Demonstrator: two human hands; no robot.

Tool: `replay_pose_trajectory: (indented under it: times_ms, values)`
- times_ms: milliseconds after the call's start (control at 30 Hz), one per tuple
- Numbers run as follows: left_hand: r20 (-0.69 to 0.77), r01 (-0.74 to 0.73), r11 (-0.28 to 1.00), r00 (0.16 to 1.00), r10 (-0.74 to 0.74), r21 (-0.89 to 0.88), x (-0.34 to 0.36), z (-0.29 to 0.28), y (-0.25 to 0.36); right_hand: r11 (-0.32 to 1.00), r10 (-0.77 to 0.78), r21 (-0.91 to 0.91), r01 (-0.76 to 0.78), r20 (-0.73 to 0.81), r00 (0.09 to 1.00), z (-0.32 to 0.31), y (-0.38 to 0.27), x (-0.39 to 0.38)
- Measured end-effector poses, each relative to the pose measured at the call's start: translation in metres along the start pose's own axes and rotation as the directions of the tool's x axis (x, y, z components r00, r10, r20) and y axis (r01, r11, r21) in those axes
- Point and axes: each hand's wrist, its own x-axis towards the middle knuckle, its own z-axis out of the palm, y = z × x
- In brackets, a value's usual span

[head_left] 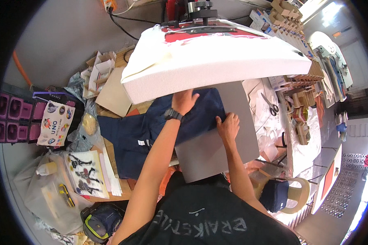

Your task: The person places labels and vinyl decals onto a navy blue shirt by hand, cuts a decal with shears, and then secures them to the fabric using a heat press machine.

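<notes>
A navy garment (200,116) lies partly over a grey flat plate (204,157), and the rest of it spreads left onto the wooden table. A small white label (141,143) shows on its left part. My left hand (184,102), with a watch at the wrist, rests flat on the cloth, thumb apart; its fingertips are hidden under the white-covered upper plate (216,61) of a heat press. At the garment's right edge, my right hand (229,124) is closed, thumb on the cloth and fingers curled.
The raised press plate hangs low over the far side. Black scissors (270,107) lie on papers at the right. Left of the garment are printed sheets (88,173), a cardboard piece (113,92) and purple bins (14,108). A chair (296,194) stands at the lower right.
</notes>
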Motion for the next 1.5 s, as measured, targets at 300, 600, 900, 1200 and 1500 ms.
replay_pose_trajectory:
  times_ms: [300,600,900,1200,1500]
  values:
    - [0.385,0.125,0.92,0.922,0.031,-0.372,0.035,-0.004,0.001,0.898,-0.057,0.439,0.013,0.087,0.995,-0.026,0.007,-0.012]
    - [0.374,-0.08,0.832,0.867,0.33,-0.548,-0.01,-0.19,0.027,0.76,-0.37,0.551,0.346,-0.071,0.926,-0.111,-0.033,-0.103]
    - [0.589,-0.38,0.829,0.583,0.559,-0.41,-0.072,-0.324,0.047,0.625,-0.643,0.504,0.596,-0.102,0.759,-0.172,-0.048,-0.167]
    - [0.771,-0.16,0.886,0.442,0.459,-0.436,-0.147,-0.384,0.045,0.367,-0.891,0.546,0.753,-0.026,0.453,-0.191,-0.07,-0.206]
    - [0.635,-0.393,0.871,0.601,0.485,-0.293,-0.205,-0.41,0.049,0.242,-0.952,0.504,0.829,-0.044,0.304,-0.205,-0.076,-0.221]
